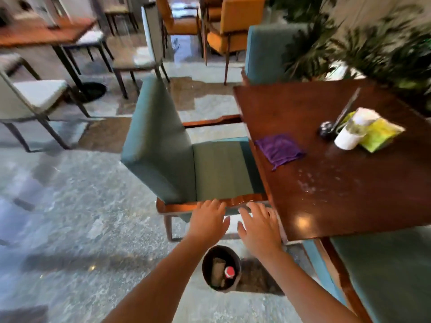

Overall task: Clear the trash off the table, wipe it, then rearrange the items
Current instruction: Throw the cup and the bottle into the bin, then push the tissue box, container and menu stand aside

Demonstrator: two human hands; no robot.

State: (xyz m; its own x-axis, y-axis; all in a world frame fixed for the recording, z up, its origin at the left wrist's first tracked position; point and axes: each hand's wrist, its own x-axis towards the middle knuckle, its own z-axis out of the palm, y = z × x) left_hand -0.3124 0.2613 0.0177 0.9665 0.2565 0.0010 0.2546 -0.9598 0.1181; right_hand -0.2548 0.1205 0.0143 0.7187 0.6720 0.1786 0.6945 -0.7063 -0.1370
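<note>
A dark wooden table [349,206] fills the right side. On it lie a folded purple cloth [279,149] near the left edge, a white container with a clear top [352,130], a yellow-green packet [380,134] behind it and a dark round holder with a thin stick [327,129]. Pale crumbs or droplets [310,183] speckle the tabletop. A small dark bin [221,271] on the floor below my arms holds trash, including a red-capped bottle. My left hand [208,220] and right hand [258,227] hover above the bin, fingers spread, both holding nothing.
A teal chair [168,145] stands against the table's left side, its wooden arm just beyond my fingers. Another teal chair [265,52] sits at the far side and a teal seat [384,276] at the near right. Plants [373,47] crowd the far right. Other tables and chairs stand behind.
</note>
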